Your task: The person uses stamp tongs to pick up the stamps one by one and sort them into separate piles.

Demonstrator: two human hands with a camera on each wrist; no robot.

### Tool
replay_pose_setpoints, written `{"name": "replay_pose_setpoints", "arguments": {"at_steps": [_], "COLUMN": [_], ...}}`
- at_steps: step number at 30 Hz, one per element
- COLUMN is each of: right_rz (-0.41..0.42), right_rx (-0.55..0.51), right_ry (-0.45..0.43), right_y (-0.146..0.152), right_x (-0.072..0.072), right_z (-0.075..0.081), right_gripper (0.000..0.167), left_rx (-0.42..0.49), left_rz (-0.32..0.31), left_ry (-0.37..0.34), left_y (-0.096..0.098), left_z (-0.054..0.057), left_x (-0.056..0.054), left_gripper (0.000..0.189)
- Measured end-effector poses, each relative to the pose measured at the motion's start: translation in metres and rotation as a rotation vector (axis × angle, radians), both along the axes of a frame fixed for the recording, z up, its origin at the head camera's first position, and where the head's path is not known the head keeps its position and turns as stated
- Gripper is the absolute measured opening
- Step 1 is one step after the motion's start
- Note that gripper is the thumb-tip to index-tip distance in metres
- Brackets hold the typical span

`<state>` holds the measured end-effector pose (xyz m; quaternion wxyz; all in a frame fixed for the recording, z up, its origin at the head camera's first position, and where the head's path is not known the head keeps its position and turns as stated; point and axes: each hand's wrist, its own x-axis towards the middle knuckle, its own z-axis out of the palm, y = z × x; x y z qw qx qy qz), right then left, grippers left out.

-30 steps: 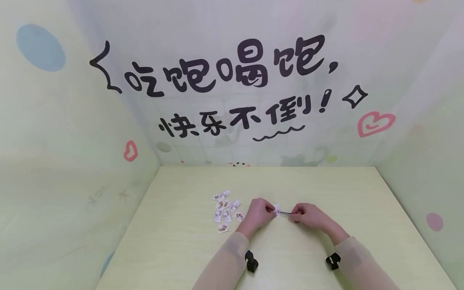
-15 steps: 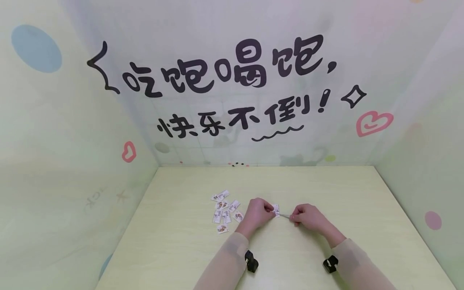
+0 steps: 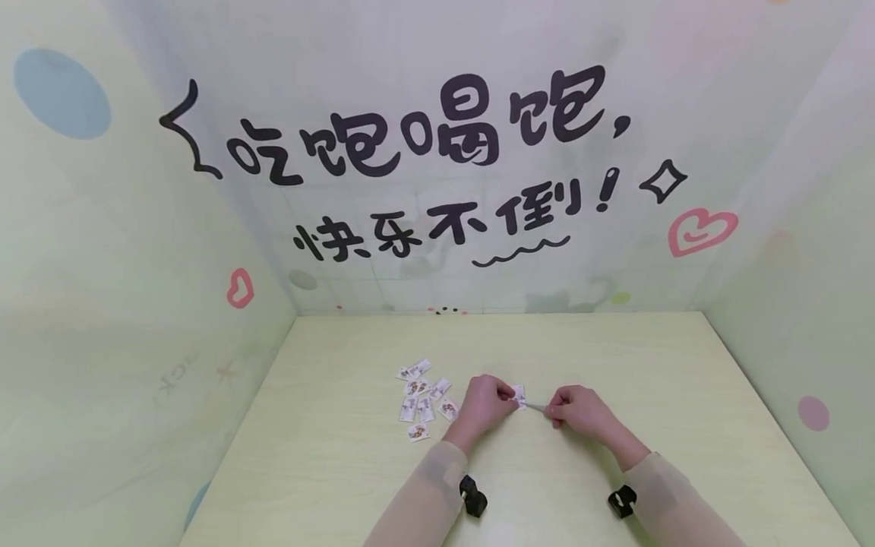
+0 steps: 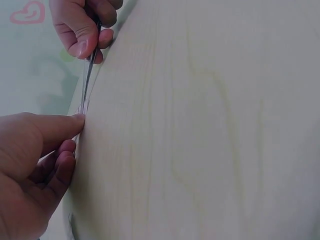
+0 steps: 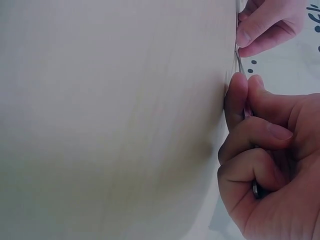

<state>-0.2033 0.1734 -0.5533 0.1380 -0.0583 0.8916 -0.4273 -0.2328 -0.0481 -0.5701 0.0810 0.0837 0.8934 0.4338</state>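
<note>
A: Item: small white printed rectangular card (image 3: 520,393), at the pale wood-grain bench (image 3: 328,479), between both hands.
B: Left hand (image 3: 487,405) pinches its edge, presumably steadying it; right hand (image 3: 581,411) pinches slim silver metal tool (image 3: 536,407), likely for precision.
A: Obscured?
B: Card's left part, behind fingers; tool tip indistinct.

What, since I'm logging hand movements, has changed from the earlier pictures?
The tweezers-like tool shows narrower in the head view, turned or squeezed, I cannot tell which. No grip taken or released: the right hand still holds it, the left hand stays by its tip. The scattered cards lie unchanged.
</note>
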Motion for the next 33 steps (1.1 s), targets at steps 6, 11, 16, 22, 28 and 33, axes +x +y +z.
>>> {"name": "replay_pose_setpoints", "arguments": {"at_steps": [6,11,16,22,28,33], "right_rz": [-0.013,-0.021,-0.021,-0.016,-0.018,-0.02], "right_rx": [-0.005,-0.017,-0.022,-0.041,-0.049,-0.039], "right_ry": [-0.004,-0.015,-0.004,0.003,0.003,-0.002], "right_y": [-0.001,0.001,0.004,0.007,0.008,0.016], "right_x": [-0.002,-0.002,-0.001,-0.003,-0.004,-0.007], "right_z": [-0.002,-0.004,-0.005,-0.003,-0.002,0.0], "right_gripper": [0.018,0.018,0.017,0.016,0.016,0.016], "left_rx": [-0.004,0.007,0.029,0.062,0.081,0.063], "left_rz": [0.013,0.006,0.002,-0.005,-0.02,-0.034], "left_ry": [0.008,0.016,0.032,0.054,0.079,0.1], "left_y": [0.002,0.001,-0.004,-0.01,-0.026,-0.049], "left_z": [0.001,0.001,0.003,0.004,0.007,0.016], "left_x": [0.002,0.002,0.002,0.0,-0.001,0.001], "left_gripper": [0.012,0.015,0.016,0.015,0.016,0.017]}}
